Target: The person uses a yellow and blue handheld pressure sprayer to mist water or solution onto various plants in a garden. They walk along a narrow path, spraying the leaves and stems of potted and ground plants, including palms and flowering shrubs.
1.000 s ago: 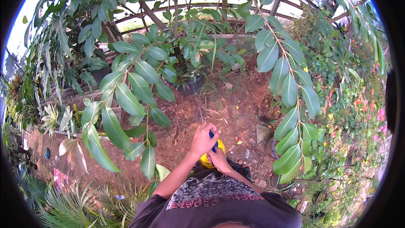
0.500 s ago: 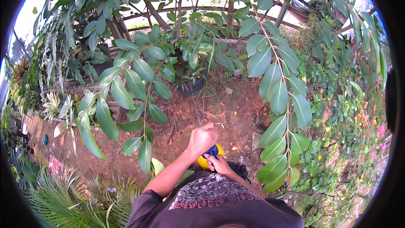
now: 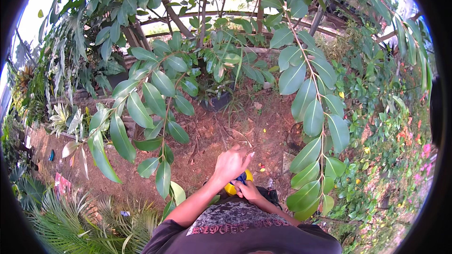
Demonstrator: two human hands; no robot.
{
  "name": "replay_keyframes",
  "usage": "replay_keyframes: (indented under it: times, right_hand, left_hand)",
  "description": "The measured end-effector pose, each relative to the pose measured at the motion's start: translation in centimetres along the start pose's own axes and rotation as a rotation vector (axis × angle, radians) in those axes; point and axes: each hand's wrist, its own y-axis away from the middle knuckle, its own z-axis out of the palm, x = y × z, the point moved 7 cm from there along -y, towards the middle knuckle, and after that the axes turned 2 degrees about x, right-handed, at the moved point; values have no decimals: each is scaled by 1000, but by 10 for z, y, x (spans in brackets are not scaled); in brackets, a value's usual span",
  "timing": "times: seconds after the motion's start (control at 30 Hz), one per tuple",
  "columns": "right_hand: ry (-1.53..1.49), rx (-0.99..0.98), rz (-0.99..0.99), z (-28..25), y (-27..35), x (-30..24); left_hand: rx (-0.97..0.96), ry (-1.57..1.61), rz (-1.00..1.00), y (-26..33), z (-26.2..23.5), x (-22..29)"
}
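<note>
In front of my waist is a rounded yellow container (image 3: 230,189) with a blue top (image 3: 241,178); most of its body is hidden behind my hands and shirt. My right hand (image 3: 247,191) is closed round the blue top. Just above it and to the left, my left hand (image 3: 230,163) is held over the container. Its fingers are loosened and the thumb stands apart, with nothing visible in it. A black strap or bag (image 3: 273,197) shows beside my right forearm.
Leafy branches hang close on the left (image 3: 153,99) and right (image 3: 313,113). A dark plant pot (image 3: 216,101) stands ahead on reddish soil (image 3: 202,134). Flowering shrubs (image 3: 376,160) line the right; palm fronds (image 3: 89,226) fill the lower left.
My left hand has gone from a fist to loosened fingers with the thumb out, and sits slightly lower. My right hand keeps hold of the blue top. The view has shifted slightly.
</note>
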Motion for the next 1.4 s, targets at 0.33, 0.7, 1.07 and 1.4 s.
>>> replay_keyframes:
  times: [0.33,0.7,1.07,1.4]
  right_hand:
    - [-35,-17,39,15,-10,4]
    - [-12,-43,82,20,-19,14]
    - [-19,9,18,8,-23,17]
    - [-302,119,74,6,-17,-1]
  left_hand:
    - [15,161,99,22,53,-56]
    - [-15,-16,72,-4,-8,-41]
    - [-59,37,26,17,59,-56]
    - [-13,200,331,-39,20,-15]
